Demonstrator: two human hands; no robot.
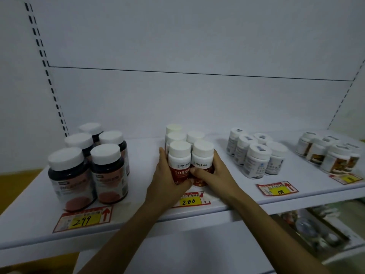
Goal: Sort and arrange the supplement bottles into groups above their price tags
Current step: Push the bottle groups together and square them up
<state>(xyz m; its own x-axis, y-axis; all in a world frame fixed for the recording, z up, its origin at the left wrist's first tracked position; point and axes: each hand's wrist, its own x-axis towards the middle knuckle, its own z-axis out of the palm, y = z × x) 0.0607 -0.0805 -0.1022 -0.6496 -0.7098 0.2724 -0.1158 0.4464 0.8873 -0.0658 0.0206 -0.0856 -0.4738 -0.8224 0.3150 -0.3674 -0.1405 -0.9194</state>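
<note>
Left hand (167,180) and right hand (215,173), fingers curled and thumbs meeting in front, each grip one of the front two red bottles (179,159) on the shelf (138,155), apparently pressing them together to square that group directly above the 200 tag (189,201).

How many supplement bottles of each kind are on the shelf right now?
Dark bottles with pink labels: 5
Red-and-white bottles: 5
Grey-label white bottles: 5
Orange-label white bottles: 5, though blurred
Total: 20
</note>
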